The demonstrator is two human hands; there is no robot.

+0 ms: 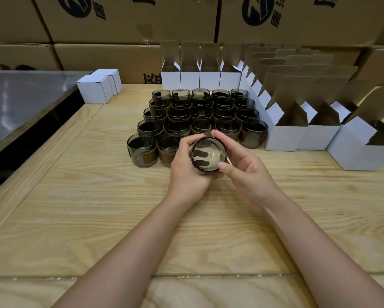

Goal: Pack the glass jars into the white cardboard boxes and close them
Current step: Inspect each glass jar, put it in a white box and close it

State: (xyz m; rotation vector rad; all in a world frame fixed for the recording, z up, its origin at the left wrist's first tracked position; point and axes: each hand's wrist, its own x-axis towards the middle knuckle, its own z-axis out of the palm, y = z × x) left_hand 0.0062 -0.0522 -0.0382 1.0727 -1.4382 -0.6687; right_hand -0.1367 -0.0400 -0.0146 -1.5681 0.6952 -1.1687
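Note:
One smoky glass jar point(208, 154) is held above the wooden table, its mouth tilted toward me. My left hand point(186, 167) cups it from the left and below, fingers curled round its side. My right hand point(242, 170) grips it from the right, thumb on the near rim, fingers over the far rim. Behind it stand several more glass jars point(200, 116) with brown bands, set in rows. Open white cardboard boxes point(285, 134) with raised flaps line the right side and the back point(190, 78).
Two closed white boxes point(97, 91) sit at the back left of the wooden table point(97, 196). A metal surface point(19, 103) adjoins the table's left edge. Large brown cartons point(119, 21) are stacked behind.

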